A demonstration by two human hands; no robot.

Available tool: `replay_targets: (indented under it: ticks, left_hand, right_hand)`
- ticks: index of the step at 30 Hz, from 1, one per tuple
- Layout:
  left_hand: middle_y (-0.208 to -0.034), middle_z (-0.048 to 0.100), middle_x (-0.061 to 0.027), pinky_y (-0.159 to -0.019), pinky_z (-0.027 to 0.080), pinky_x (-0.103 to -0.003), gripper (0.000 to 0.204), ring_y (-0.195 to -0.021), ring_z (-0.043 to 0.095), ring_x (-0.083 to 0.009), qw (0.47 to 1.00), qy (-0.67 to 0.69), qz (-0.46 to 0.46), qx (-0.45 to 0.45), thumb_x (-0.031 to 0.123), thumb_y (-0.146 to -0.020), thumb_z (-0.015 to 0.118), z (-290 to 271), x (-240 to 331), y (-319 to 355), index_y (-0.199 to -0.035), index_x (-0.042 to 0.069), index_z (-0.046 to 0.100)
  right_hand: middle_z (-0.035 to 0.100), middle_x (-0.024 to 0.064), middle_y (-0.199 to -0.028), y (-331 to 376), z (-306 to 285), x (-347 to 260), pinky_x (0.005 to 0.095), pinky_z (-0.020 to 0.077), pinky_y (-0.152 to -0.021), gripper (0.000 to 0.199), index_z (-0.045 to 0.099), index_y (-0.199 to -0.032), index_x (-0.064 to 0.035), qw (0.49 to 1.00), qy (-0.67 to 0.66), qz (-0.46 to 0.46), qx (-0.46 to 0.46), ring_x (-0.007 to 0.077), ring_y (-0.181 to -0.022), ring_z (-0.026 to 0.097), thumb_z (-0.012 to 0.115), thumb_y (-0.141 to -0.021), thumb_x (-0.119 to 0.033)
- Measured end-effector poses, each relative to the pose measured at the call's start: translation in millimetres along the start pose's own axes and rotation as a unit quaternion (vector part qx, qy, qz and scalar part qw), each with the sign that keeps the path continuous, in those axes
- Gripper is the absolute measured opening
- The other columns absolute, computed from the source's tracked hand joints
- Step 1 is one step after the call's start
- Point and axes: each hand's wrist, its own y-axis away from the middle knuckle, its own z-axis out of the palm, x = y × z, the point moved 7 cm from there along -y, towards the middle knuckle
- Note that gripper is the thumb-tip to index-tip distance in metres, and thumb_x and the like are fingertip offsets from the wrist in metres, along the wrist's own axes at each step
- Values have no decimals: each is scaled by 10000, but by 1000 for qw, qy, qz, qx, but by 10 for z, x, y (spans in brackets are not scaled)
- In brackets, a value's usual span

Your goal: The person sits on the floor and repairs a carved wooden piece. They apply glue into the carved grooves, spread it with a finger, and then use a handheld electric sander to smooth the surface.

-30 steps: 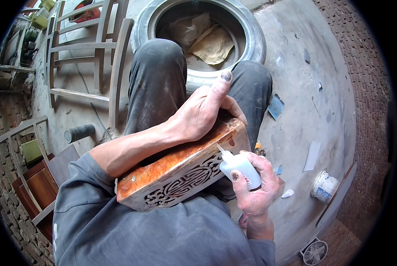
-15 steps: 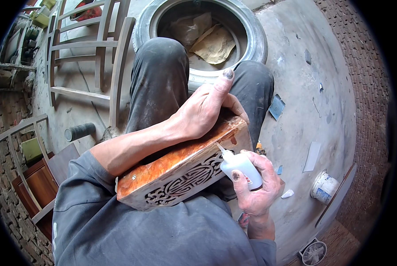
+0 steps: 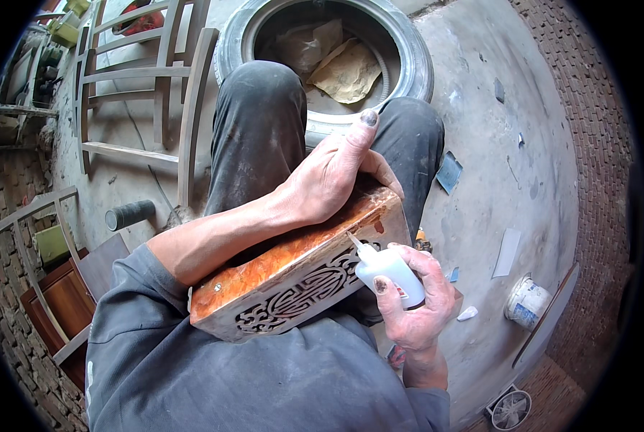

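Across my lap lies a wooden box [image 3: 244, 283], with a glossy orange-brown side facing up and a pale side bearing a carved openwork panel [image 3: 304, 297] toward me. My left hand [image 3: 329, 176] grips the box near its far right corner, thumb sticking up and fingers curled over the edge, partly hidden. In my right hand [image 3: 423, 309] is a white squeeze bottle [image 3: 392, 275] with a pointed nozzle, tilted up to the left. Its tip is at the edge between the orange side and the carved side; whether it touches cannot be made out.
Beyond my knees lies a tyre [image 3: 415, 68] with crumpled sheets inside. Wooden chair frames [image 3: 192, 137] stand at left, near a dark cylinder [image 3: 130, 214]. To the right are a white bucket [image 3: 527, 301], a blue scrap [image 3: 449, 173] and a small fan [image 3: 510, 410].
The bottle and its nozzle tip have shifted slightly left along the box edge. My left hand and the box have hardly moved.
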Motion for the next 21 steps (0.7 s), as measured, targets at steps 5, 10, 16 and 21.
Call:
replay_targets:
  ticks: [5, 10, 16, 21]
  left_hand:
    - [-826, 758, -145, -815, 551, -305, 1015, -794, 682, -188, 1000, 8, -1, -1, 652, -1124, 127, 6, -6, 1, -906, -68, 808]
    - [-835, 762, -150, -856, 544, -300, 1012, -810, 686, -190, 1000, 9, -3, -3, 647, -1126, 125, 0, 11, 5, -906, -71, 805]
    - [-849, 767, -157, -905, 531, -300, 1013, -840, 686, -189, 1000, 8, -23, -4, 646, -1126, 123, -7, 44, 56, -904, -69, 805]
    - [-894, 781, -170, -915, 530, -287, 1024, -864, 707, -195, 999, 20, -31, -21, 680, -1110, 132, -48, 6, 72, -925, -75, 798]
  right_hand:
    - [747, 212, -1050, 4, 8, -4, 375, 614, -776, 437, 640, -1210, 47, 1000, -6, -7, 3, 289, -876, 755, 816, -820, -42]
    - [749, 206, -1054, 5, 21, -8, 372, 612, -776, 437, 646, -1209, 41, 1000, -17, 3, -7, 281, -880, 752, 822, -817, -39]
    - [745, 202, -1075, 30, 39, -24, 364, 604, -792, 435, 648, -1226, 44, 999, -31, 15, 1, 276, -899, 745, 814, -832, -35]
    - [738, 197, -1087, 95, 33, -23, 352, 593, -805, 430, 651, -1240, 50, 998, -56, 28, 31, 263, -912, 737, 811, -852, -45]
